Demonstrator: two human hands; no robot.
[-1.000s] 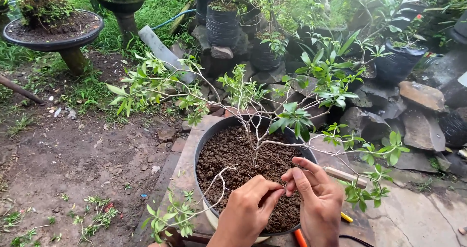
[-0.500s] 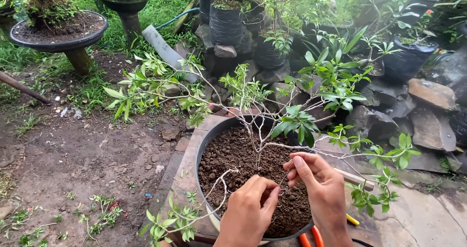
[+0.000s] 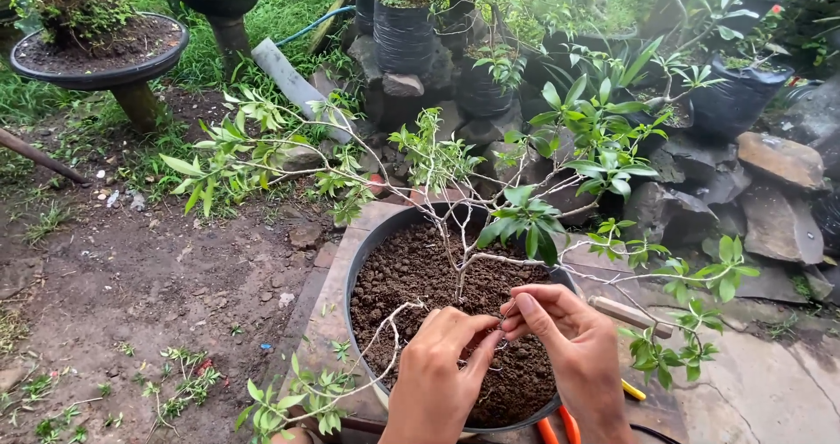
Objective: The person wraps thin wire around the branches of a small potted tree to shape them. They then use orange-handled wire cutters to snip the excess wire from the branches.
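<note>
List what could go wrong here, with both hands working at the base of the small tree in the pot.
1. The left hand and right hand pinch something fine, hard to make out, beside the thin pale woody trunk; a hard pull might snap or bend it.
2. The long leafy side branches reach past the round black soil-filled pot; a wrist could catch one.
3. The orange-handled tool lies close under the right forearm and could get knocked.

Soft overcast daylight, even and bright, faint shadows, sharp focus, no glare
</note>
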